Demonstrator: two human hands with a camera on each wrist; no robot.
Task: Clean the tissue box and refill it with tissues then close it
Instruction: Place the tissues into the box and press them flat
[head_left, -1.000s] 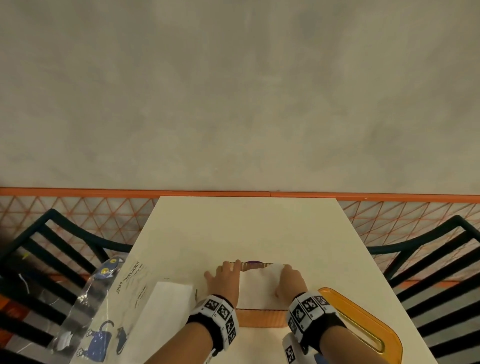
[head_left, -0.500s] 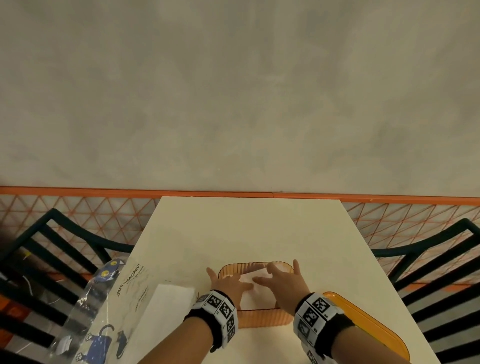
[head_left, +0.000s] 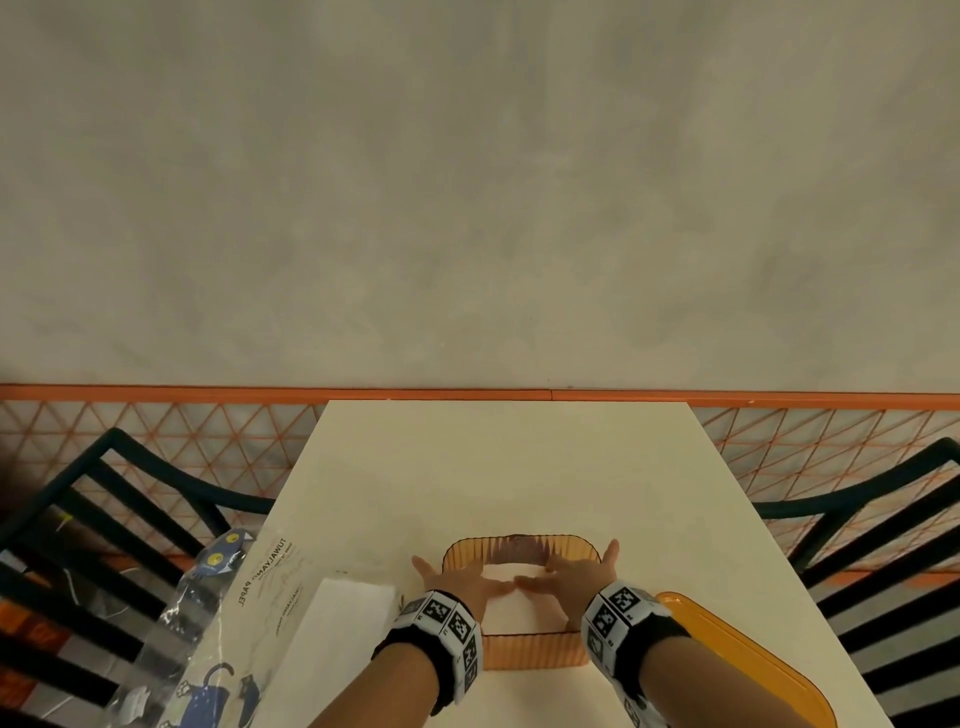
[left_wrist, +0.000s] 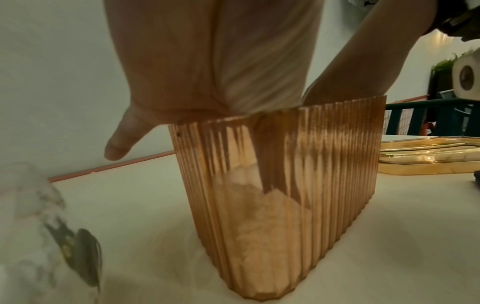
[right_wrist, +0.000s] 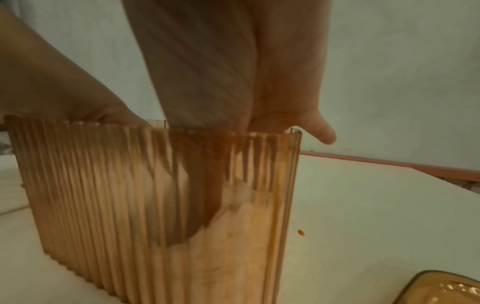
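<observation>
A ribbed, see-through orange tissue box stands open-topped near the table's front edge. White tissues fill it partway. My left hand and right hand both reach down into the box with straight fingers, pressing on the tissues; their fingertips meet in the middle. Each thumb stays outside the rim. The orange lid lies flat to the right of the box.
A stack of white tissues lies on an opened printed plastic wrapper at the front left of the cream table. Dark slatted chairs flank the table on both sides. A grey wall with an orange strip stands behind.
Both hands moved from the sides of the tissue stack to its top, pushing it down inside the box. The box's far wall now shows above the tissues.
</observation>
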